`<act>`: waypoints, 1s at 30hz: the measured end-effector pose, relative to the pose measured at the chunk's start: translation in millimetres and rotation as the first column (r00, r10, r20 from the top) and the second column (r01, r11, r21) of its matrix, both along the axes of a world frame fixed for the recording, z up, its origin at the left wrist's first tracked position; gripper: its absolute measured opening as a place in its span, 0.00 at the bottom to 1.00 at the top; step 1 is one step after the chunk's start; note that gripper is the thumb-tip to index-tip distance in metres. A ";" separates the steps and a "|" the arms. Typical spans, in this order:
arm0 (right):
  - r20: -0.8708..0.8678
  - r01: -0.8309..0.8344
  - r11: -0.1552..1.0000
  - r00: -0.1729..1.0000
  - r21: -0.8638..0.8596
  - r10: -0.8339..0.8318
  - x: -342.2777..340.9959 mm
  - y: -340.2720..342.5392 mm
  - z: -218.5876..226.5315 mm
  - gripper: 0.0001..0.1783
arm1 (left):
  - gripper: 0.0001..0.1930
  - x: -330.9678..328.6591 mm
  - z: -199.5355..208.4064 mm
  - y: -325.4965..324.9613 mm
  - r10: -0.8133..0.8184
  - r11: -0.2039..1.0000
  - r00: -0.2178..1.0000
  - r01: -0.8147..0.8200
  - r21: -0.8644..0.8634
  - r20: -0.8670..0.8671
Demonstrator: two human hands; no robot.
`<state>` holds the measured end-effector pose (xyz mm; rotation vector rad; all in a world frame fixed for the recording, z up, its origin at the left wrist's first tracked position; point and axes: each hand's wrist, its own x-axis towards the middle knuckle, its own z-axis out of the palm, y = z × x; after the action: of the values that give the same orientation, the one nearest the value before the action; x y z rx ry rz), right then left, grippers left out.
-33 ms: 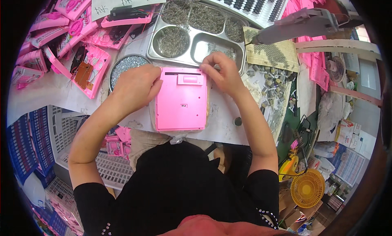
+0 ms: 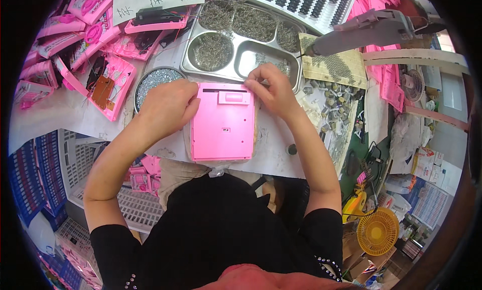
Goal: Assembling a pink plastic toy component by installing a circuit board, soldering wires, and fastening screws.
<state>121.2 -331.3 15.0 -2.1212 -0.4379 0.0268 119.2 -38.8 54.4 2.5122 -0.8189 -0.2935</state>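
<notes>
A flat pink plastic case lies in front of me at the table's near edge, with a dark slot and a small raised rectangular piece near its far end. My left hand is closed at its upper left edge, the thumb along the side and the other fingertips hidden. At the upper right corner my right hand is closed in a pinch, thumb and forefinger touching the case. Just beyond stands a metal compartment tray of small wire springs. Beside my left hand is a round dish of small silvery pieces, likely screws.
Pink casings with parts pile up at the left. A grey power tool hangs at the upper right, its tip near the metal tray. Small metal parts lie right of my right hand. A white plastic crate stands below at the left.
</notes>
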 end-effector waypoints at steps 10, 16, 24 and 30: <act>0.145 -0.109 0.994 0.983 -0.018 0.111 7.5 -7.6 2.4 0.06 | 0.12 8.7 -0.3 7.0 0.050 0.993 0.995 -0.059 -0.100 -0.088; 0.143 0.074 0.997 0.987 0.003 -0.073 -4.1 -19.0 11.4 0.06 | 0.11 10.3 -3.9 0.2 -0.009 0.999 0.998 0.007 -0.037 -0.069; 0.287 0.006 0.997 0.958 -0.072 0.015 6.7 11.4 36.6 0.05 | 0.12 17.9 5.2 -2.4 -0.084 0.995 0.996 0.085 0.055 -0.027; 0.344 -0.235 0.888 0.858 -0.396 0.380 50.0 114.7 23.6 0.08 | 0.14 -4.3 21.5 54.1 0.226 0.963 0.973 -0.230 -0.144 -0.042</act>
<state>171.2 -216.6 38.6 -2.3741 -1.1040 -0.1772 114.9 15.3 75.9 2.4277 -0.5140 -0.1794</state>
